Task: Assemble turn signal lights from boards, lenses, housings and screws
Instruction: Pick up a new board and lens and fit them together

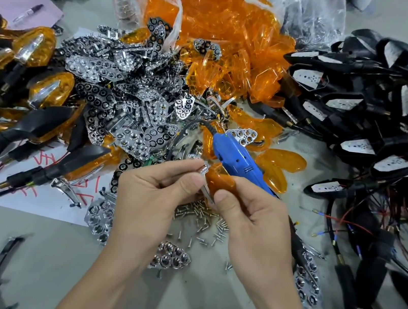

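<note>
Just in front of the blue electric screwdriver (234, 156), both hands meet over the table. The left hand (153, 194) pinches a small chrome trim piece (202, 172) between thumb and forefinger, holding it against the edge of an orange lens (220, 182). The right hand (249, 215) grips that lens with its thumb on top. Below the screwdriver, under the hands, lies a scatter of small screws (198, 219). Left of the screwdriver a heap of chrome reflectors (127, 94) spreads out, with assembled amber lights (35, 47) farther left. Behind the screwdriver a clear bag of orange lenses (219, 18) spills open. To its right, black housings (365, 110) with white boards and wires are piled.
</note>
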### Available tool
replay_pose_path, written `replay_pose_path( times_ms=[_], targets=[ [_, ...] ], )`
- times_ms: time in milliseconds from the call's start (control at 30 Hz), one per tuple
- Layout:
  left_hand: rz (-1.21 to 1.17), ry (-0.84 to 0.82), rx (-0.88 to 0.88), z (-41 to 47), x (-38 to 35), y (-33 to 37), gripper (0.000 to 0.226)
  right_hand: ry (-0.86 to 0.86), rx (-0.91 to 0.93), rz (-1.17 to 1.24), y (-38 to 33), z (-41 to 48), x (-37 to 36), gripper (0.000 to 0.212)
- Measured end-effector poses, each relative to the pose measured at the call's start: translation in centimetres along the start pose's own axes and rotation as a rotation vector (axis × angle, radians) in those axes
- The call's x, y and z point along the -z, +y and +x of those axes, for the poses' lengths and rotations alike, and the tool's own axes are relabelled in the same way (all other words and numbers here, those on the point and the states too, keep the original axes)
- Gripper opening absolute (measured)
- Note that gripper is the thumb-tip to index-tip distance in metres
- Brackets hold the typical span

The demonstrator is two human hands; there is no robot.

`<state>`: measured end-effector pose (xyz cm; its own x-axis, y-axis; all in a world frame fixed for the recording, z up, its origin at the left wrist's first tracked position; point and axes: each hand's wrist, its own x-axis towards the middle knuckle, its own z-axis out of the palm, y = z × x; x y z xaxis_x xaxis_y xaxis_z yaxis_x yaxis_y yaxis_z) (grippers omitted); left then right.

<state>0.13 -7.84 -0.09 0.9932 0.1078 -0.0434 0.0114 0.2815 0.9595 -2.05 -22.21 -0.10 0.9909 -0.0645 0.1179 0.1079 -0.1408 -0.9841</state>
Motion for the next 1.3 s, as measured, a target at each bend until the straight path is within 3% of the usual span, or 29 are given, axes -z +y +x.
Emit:
replay_pose_path(
  times_ms=[233,500,600,833,1000,1100,1200,1300],
  targets=[
    [0.053,-0.124,-0.049,0.6,1.0,0.4,0.034,-0.115,-0.094,-0.028,-0.8,0.2,0.6,0.014],
    [-0.033,-0.404,0.028,0.4,1.7,1.5,0.048,-0.213,-0.123,0.08,-2.6,-0.3,1.1,0.012],
    [0.061,-0.478,0.032,0.3,1.9,2.3,0.039,-0.24,-0.123,0.124,-3.0,-0.3,1.3,0.008],
    [0.275,-0.402,-0.091,-0.5,1.6,2.8,0.021,-0.168,-0.141,0.117,-2.4,-0.9,0.5,0.012],
    [0.426,-0.331,-0.133,-0.4,1.5,2.2,0.029,-0.175,-0.165,0.057,-1.7,-0.4,0.4,0.018],
    [0.45,-0.331,-0.171,-0.5,1.2,2.5,0.037,-0.144,-0.133,-0.072,-1.3,0.0,0.5,0.033],
    [0.427,-0.316,-0.21,-0.6,0.9,3.0,0.035,-0.212,-0.117,0.083,-1.6,0.2,0.9,0.044],
    [0.276,-0.285,-0.127,-0.9,0.6,3.5,0.037,-0.277,-0.114,0.224,-1.7,0.4,1.5,0.036]
  ],
)
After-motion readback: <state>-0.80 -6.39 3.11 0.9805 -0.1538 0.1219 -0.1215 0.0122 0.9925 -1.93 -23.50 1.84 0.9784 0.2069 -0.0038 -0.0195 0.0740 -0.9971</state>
